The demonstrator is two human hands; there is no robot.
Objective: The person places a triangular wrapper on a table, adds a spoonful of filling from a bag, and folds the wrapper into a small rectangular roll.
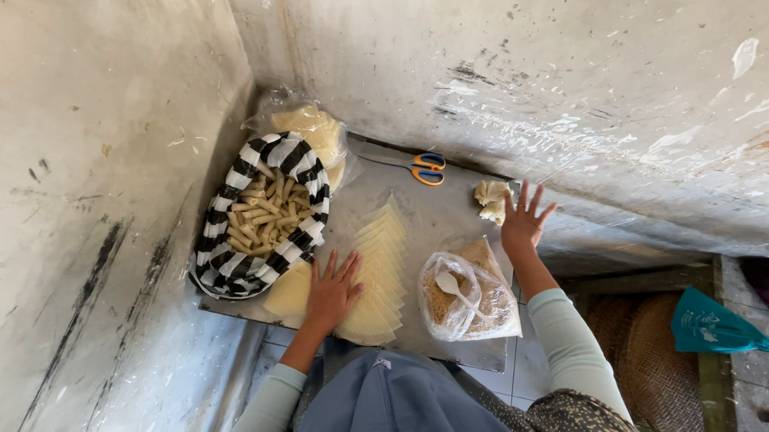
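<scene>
Left hand (333, 291) flat, fingers spread on fanned wrapper sheets (380, 276) mid-frame, right hand (522, 222) open, empty, hovering by dough scraps (491, 199) upper right.

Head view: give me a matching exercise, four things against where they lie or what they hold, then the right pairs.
Things:
1. scissors
2. striped cloth basket
3. clear plastic bag
4. left hand

Places or states:
A. holds rolled pastry sticks
B. flat on the fanned row of pale wrappers
C. at the far edge of the tray, near the wall
D. holds crumbly filling and a white spoon

Pairs: 1-C, 2-A, 3-D, 4-B
</scene>
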